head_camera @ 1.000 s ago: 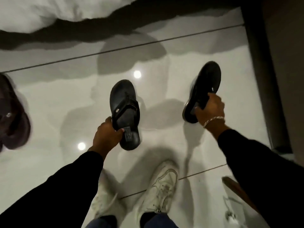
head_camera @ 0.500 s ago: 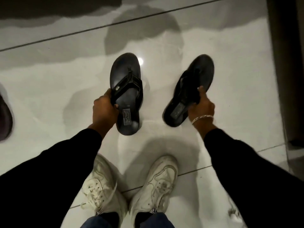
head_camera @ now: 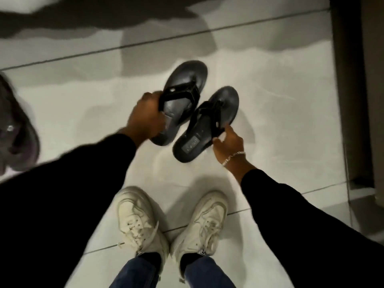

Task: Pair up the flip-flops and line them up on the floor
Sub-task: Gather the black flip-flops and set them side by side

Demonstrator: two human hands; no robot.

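Two black flip-flops sit side by side over the glossy white tile floor (head_camera: 280, 125), toes pointing up and to the right. My left hand (head_camera: 146, 116) grips the left flip-flop (head_camera: 182, 100) by its strap and side edge. My right hand (head_camera: 228, 142), with a silver bracelet at the wrist, pinches the outer edge of the right flip-flop (head_camera: 207, 125) near its strap. The two soles nearly touch. Whether they rest on the floor or hang just above it is unclear.
My white sneakers (head_camera: 141, 221) stand just below the flip-flops. Another dark, blurred shoe (head_camera: 16, 129) lies at the left edge. A dark vertical frame or wall edge (head_camera: 345, 90) runs down the right side. Shadows cross the tiles at the top.
Both hands have brought the flip-flops together and to the right; the gap between them has closed. The right flip-flop has turned from tilted on edge to sole-down.
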